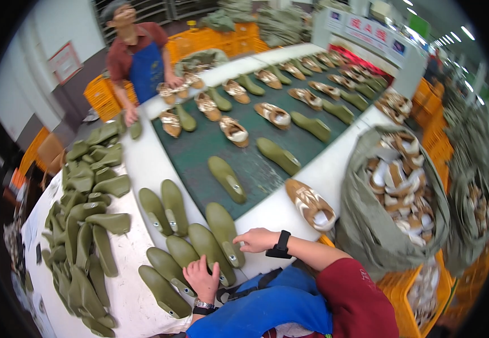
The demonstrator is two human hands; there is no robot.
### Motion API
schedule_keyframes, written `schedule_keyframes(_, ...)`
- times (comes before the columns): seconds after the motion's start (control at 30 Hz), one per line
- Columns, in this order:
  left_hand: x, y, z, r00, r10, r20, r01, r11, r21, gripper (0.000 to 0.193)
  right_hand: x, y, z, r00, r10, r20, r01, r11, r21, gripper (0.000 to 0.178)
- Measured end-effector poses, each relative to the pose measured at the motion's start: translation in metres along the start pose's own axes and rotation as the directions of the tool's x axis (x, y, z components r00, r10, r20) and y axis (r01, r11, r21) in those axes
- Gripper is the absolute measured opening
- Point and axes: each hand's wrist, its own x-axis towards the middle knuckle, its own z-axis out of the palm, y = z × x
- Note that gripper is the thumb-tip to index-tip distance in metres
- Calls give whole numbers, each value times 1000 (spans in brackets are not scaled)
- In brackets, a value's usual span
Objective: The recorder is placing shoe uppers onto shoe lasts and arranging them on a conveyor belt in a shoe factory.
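The left hand (201, 278) rises from the lower edge with its back to the camera, fingers curled downward, a wristwatch at the wrist. The right hand (257, 240) reaches leftward, palm down, fingers loosely bent, its bare forearm banded by a black wristband below a dark red sleeve.
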Motion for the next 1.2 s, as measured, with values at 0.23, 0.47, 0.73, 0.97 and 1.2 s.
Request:
schedule_keyframes(0.23,3,-5,8,999,-32,-1,32,999,32,43,-124,62,-17,705,505,-499,-650,741,-169,22)
schedule_keyframes(0.47,9,3,4,999,46,-1,-46,998,-32,37,-195,133,36,515,591,-621,-789,610,-74,13)
schedule_keyframes(0.73,0,-12,1,892,344,-293,-269,925,268,39,-167,30,11,566,523,-637,-332,852,404,52)
schedule_keyframes(0.97,35,14,-26,942,259,-214,-276,960,-49,40,-165,-34,-16,906,180,-383,249,504,827,34)
schedule_keyframes(1.2,56,35,-38,945,306,-116,-325,920,-219,39,-149,-26,19,937,81,-339,330,103,938,33)
